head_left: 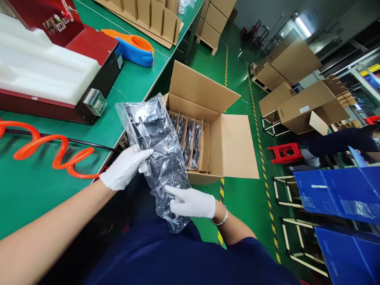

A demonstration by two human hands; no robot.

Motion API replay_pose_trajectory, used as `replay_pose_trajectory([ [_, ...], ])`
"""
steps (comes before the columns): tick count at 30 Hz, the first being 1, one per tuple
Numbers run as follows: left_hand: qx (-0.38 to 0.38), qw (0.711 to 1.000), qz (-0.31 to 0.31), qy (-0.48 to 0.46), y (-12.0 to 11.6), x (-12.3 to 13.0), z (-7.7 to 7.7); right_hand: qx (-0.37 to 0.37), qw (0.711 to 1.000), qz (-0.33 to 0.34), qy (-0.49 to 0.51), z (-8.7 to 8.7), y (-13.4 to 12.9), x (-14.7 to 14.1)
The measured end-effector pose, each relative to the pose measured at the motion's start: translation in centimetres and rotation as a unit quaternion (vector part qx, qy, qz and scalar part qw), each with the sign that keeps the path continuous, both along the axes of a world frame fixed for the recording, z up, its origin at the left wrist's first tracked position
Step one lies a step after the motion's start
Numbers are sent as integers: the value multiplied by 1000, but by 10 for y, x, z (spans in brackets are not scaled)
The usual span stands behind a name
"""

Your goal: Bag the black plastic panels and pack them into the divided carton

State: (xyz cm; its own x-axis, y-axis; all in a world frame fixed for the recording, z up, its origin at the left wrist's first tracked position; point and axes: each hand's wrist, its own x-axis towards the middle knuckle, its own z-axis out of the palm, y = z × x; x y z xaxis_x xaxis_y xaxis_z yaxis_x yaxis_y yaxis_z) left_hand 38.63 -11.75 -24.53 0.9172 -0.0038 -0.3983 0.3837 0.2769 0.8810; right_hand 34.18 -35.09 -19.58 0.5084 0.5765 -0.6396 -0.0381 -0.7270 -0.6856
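Fingers (141,156) of the left hand (124,168) and right hand (191,202) gripped a black part in a crinkled clear bag (157,146), its long axis pointing away toward the open carton (225,146) just beyond.

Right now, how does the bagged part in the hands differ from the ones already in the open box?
The bagged black part is held up above the lap by the left hand and right hand; the packed parts stand on edge in the cardboard box, separated by dividers. The held one shows its whole face; the packed ones show only edges. All are black, in clear plastic bags.
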Motion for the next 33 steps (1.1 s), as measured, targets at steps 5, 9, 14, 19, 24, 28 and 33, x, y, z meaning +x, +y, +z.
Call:
replay_pose_trajectory([
  [5, -20, 1000, 8, -4, -1, 0, 5, -4, 991, -130, -26, 6, -27, 14],
  [9, -14, 1000, 18, 4, -2, 0, 3, 14, 985, -172, -31, 16, -54, 20],
  [14, -15, 1000, 18, 12, -2, -1, -2, 40, 968, -243, -54, 7, -62, 23],
  [19, -8, 1000, 12, 2, 1, -2, -9, -8, 972, -183, -147, -6, -56, 30],
  [24, -3, 1000, -3, 9, 1, -3, -5, 5, 983, -95, -157, -29, -44, 32],
  [28, -2, 1000, 3, 26, -2, -3, -1, 88, 988, -101, -75, -52, -29, 33],
  [33, -9, 1000, -24, -12, -1, -3, 0, 191, 964, -170, -68, -74, -23, 29],
])
